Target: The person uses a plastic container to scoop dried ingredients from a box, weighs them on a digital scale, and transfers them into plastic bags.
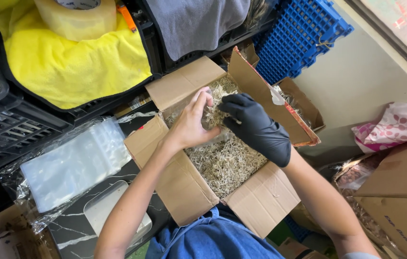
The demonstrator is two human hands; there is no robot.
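Holding one clear bag (211, 116) over open brown carton (184, 189), bare left hand (191, 122), black-gloved right hand (256, 127), both grips pinching it

Your bare left hand (191, 124) reaches in from the lower left, forearm bare, fingers curled and pinched together at the tips. Your right hand (257, 128), in a black glove, comes from the lower right, fingers bent towards the left fingertips, nearly touching.
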